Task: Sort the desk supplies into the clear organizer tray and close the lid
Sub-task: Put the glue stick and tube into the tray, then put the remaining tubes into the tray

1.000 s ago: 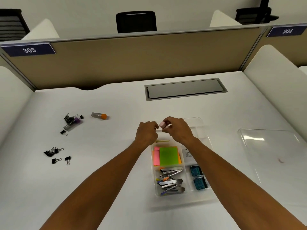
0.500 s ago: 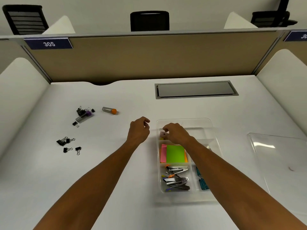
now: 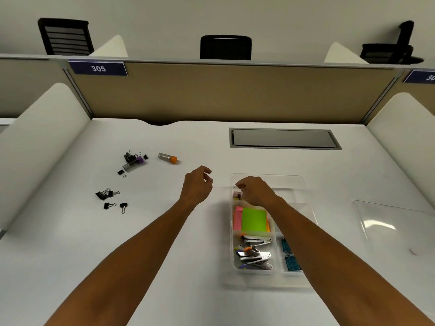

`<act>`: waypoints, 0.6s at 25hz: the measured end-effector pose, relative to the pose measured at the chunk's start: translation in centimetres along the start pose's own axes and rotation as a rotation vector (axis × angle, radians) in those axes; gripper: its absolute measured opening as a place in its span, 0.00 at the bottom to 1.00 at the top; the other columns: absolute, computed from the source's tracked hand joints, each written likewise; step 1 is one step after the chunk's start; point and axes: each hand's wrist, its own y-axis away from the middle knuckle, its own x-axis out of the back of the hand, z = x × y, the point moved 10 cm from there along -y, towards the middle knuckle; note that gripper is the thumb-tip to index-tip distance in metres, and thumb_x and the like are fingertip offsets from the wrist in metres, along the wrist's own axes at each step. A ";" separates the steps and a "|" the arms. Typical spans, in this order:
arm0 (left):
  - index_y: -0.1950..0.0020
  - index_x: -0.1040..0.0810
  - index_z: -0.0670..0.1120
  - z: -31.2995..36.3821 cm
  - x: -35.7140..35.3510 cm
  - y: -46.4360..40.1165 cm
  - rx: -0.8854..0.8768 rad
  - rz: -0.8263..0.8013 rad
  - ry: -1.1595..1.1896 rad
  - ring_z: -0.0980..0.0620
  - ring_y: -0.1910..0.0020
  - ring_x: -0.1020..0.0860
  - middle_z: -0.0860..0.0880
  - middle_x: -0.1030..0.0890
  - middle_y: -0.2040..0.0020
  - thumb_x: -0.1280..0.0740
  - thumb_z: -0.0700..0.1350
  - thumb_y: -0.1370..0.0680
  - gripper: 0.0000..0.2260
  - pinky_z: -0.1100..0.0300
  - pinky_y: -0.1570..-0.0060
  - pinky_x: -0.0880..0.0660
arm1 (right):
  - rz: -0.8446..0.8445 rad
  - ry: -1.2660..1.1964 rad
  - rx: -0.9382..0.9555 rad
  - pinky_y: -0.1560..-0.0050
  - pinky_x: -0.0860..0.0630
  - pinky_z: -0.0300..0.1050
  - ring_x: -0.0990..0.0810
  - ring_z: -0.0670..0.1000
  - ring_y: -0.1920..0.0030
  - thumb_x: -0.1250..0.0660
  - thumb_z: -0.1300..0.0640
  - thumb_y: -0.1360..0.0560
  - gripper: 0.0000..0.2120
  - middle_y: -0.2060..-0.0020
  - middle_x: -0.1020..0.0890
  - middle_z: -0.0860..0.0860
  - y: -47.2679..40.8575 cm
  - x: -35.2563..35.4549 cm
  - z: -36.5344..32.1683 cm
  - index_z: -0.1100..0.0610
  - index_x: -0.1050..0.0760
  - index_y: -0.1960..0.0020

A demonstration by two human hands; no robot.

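Note:
The clear organizer tray (image 3: 303,184) lies right of centre on the white desk. It holds sticky notes (image 3: 253,218), several staplers (image 3: 255,255) and blue boxes (image 3: 290,261). A small pink item (image 3: 237,195) rests in the far left compartment, just under my right hand (image 3: 255,190), whose fingers are loosely spread above it. My left hand (image 3: 197,185) hovers empty over the desk left of the tray, fingers apart. The clear lid (image 3: 395,231) lies flat to the right. Black binder clips (image 3: 108,196), an orange-capped tube (image 3: 167,158) and a purple-capped tube (image 3: 134,163) among more clips lie at the left.
A grey cable hatch (image 3: 283,138) is set into the desk beyond the tray. Tan partition walls and white side dividers (image 3: 40,142) enclose the desk. Black chairs stand behind the partition.
My right hand lowered the small pink item into the tray's far left compartment and released it. My left hand drew away leftward. The camera view tilted up.

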 end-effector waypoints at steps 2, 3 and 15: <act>0.41 0.24 0.48 -0.3 0.8 0.3 -0.007 0.009 -0.018 0.45 0.46 0.24 0.52 0.20 0.49 0.34 0.44 0.23 0.11 0.53 0.49 0.25 | 0.066 -0.023 -0.017 0.36 0.26 0.52 0.24 0.55 0.36 0.36 0.59 0.23 0.16 0.36 0.21 0.51 0.0 0.7 -0.8 0.53 0.22 0.36; 0.41 0.24 0.48 -0.6 1.4 0.5 -0.008 0.017 -0.029 0.46 0.45 0.25 0.52 0.20 0.48 0.33 0.44 0.23 0.11 0.53 0.46 0.25 | 0.097 -0.042 -0.017 0.37 0.26 0.52 0.23 0.55 0.37 0.37 0.58 0.23 0.16 0.37 0.21 0.50 -0.1 0.9 -1.4 0.52 0.21 0.37; 0.40 0.24 0.49 -8.9 11.0 -0.2 0.108 0.168 -0.047 0.45 0.41 0.27 0.47 0.23 0.41 0.34 0.45 0.24 0.13 0.48 0.40 0.28 | 0.132 -0.174 0.146 0.40 0.24 0.51 0.20 0.51 0.44 0.35 0.55 0.22 0.16 0.42 0.18 0.47 -3.9 -0.8 -13.0 0.51 0.23 0.35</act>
